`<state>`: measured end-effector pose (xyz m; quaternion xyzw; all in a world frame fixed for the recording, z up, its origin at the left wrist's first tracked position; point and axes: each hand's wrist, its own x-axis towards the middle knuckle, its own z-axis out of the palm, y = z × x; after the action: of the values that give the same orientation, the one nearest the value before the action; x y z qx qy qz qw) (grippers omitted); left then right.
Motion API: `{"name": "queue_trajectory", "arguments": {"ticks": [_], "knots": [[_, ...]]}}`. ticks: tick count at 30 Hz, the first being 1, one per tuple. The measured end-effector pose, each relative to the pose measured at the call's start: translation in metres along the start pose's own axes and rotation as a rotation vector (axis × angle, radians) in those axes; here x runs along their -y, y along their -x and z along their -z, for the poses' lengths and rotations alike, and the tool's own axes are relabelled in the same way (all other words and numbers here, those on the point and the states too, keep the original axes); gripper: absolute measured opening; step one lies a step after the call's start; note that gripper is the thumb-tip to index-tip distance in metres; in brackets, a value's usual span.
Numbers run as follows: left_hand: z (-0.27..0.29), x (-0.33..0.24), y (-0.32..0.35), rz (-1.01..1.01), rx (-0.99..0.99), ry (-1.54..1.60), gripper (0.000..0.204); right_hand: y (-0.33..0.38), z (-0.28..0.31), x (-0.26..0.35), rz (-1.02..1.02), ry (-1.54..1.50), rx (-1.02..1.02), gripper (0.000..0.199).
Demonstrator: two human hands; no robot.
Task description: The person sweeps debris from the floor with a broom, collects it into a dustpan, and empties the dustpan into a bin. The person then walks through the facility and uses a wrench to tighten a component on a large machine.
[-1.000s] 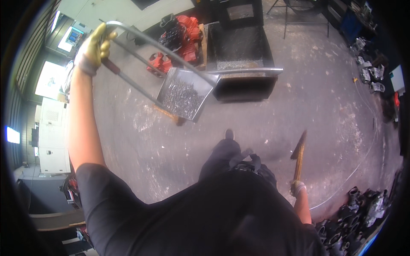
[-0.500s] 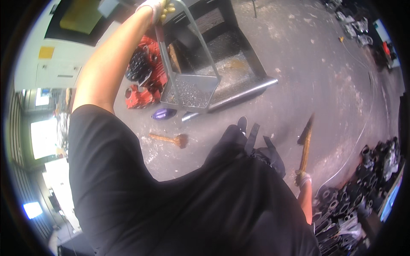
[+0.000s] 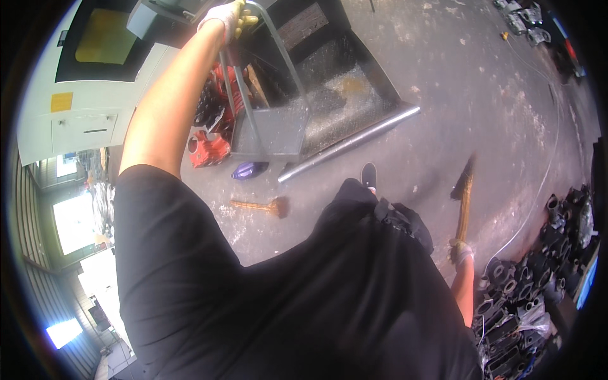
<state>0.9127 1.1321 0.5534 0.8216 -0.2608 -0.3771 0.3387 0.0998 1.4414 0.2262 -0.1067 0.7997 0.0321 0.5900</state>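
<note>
My left hand (image 3: 224, 21), in a pale glove, reaches up and forward, its fingers wrapped around the top of a metal-framed dustpan (image 3: 271, 132). The pan hangs low at the left front of a black metal bin (image 3: 377, 75) with metal shavings spread over its bottom. Low on the right, my gloved right hand (image 3: 461, 252) is closed around a wooden-handled brush (image 3: 465, 206). Its narrow dark end points away from me, above the floor. Blur hides the fine detail of the pan and the brush end.
A second wooden-handled tool (image 3: 261, 206) lies on the floor ahead. Red metal castings (image 3: 209, 149) and a purple object (image 3: 248, 170) lie left of the bin. Dark metal parts (image 3: 522, 282) are piled at right, beside a pale cable (image 3: 531, 218). A white machine cabinet (image 3: 88, 126) stands left.
The dustpan has shifted slightly left, and the shavings seen in it before no longer show clearly. Both hands keep their holds. The whole view has turned a little.
</note>
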Motion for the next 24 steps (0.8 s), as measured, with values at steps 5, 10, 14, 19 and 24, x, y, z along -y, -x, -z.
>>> {"name": "queue_trajectory", "arguments": {"ticks": [5,10,14,19,24], "knots": [[0.008,0.012,0.002,-0.062,-0.07,0.061,0.038,0.0,-0.005,-0.014,0.01,-0.011,-0.022,0.022],[0.049,-0.043,0.056,-0.219,-0.05,0.109,0.04,0.022,0.008,-0.017,0.065,0.044,-0.039,0.023],[-0.014,0.004,0.045,-0.108,-0.261,0.017,0.042,0.029,0.025,-0.04,0.092,-0.049,0.001,0.023],[-0.04,0.057,0.033,-0.204,-0.272,-0.24,0.038,-0.014,0.051,-0.093,0.095,-0.104,0.019,0.022],[0.0,0.049,0.071,-0.271,-0.196,-0.209,0.033,0.016,0.06,-0.125,0.154,-0.061,-0.021,0.025]]}}
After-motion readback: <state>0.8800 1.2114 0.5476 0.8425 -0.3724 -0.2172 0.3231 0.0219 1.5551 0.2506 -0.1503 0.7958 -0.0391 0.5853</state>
